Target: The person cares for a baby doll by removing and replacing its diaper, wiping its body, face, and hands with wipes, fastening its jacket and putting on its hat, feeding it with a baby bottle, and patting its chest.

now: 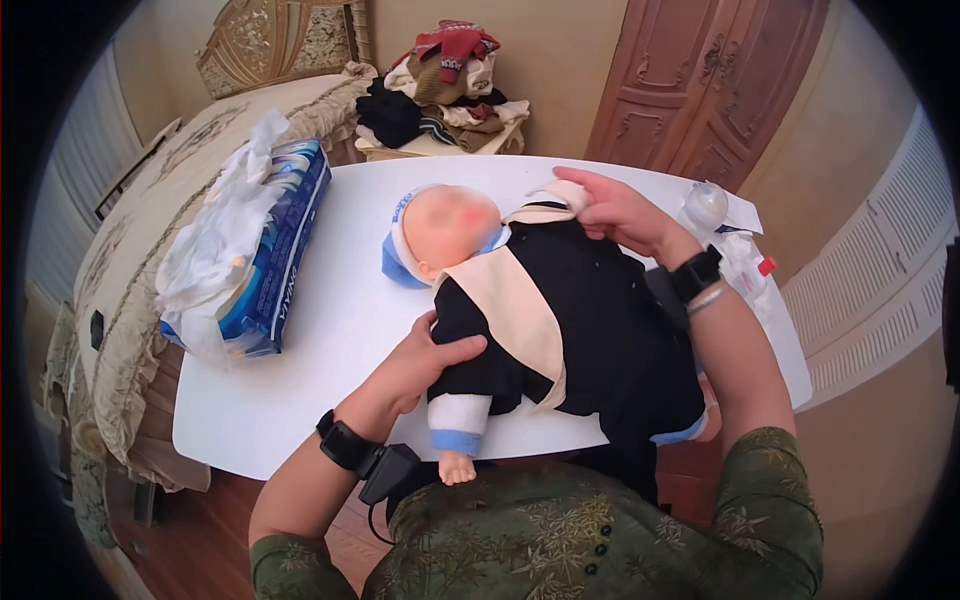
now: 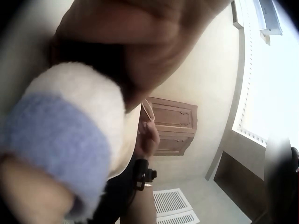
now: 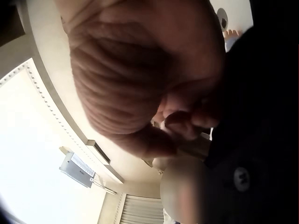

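Taking the far edge of the desk (image 1: 355,310) as twelve, a diaper pack (image 1: 288,240) is lying at ten o'clock with loose white diapers (image 1: 215,250) piled on it; a bump could be enough to spill them. The doll (image 1: 432,232) is lying on its back at the centre, its head pointing toward eleven, its near arm reaching the edge at about seven. The black jacket (image 1: 610,310) is covering its body, and the hem is drooping over the near edge at five o'clock; if that cloth were tugged too hard, the doll could slide or the shoulders could bunch. At two o'clock a bottle (image 1: 706,205) is standing close enough for an outward-swinging forearm to knock it. As for pose, the left hand (image 1: 422,362) is coming in from seven o'clock, its thumb lying across the near sleeve (image 1: 455,372) and pinching it against fingers that are mostly hidden. The right hand (image 1: 622,215) is working at one o'clock, palm down, index finger stretching toward eleven; it appears to be pinching the pale collar (image 1: 512,300) at its far side, though the thumb's contact is staying hidden.
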A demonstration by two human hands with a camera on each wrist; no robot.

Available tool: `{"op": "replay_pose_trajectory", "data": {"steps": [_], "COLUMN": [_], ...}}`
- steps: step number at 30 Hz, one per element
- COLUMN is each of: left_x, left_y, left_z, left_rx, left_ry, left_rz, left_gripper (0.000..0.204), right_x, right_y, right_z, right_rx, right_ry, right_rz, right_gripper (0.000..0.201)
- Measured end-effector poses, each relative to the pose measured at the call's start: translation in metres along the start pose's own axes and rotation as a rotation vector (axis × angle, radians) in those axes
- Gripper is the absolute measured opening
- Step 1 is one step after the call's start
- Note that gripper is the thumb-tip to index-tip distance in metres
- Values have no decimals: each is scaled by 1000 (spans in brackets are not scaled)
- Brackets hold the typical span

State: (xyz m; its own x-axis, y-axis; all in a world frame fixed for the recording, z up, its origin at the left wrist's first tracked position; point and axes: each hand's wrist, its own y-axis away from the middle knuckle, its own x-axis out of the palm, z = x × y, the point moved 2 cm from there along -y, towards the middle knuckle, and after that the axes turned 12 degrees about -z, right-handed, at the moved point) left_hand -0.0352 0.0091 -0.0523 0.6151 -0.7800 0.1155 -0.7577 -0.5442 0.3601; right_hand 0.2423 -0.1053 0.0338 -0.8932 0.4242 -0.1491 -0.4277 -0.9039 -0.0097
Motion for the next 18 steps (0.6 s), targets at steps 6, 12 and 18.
{"op": "replay_pose_trajectory", "data": {"steps": [6, 12, 18], "left_x": [2, 6, -2], "left_y": [-3, 0, -14], "left_z": [-6, -11, -3], "left_rx": [-186, -227, -333], "left_ry": [174, 292, 443], "left_rz": [111, 176, 202], "left_gripper": [46, 40, 43], "right_x": [-31, -47, 25], "right_y": [71, 97, 65], "right_z": [15, 37, 14], "right_rx": [-20, 111, -453], "right_ry": [115, 802, 1099], "right_rz": [24, -93, -129], "right_gripper": [70, 48, 72]}}
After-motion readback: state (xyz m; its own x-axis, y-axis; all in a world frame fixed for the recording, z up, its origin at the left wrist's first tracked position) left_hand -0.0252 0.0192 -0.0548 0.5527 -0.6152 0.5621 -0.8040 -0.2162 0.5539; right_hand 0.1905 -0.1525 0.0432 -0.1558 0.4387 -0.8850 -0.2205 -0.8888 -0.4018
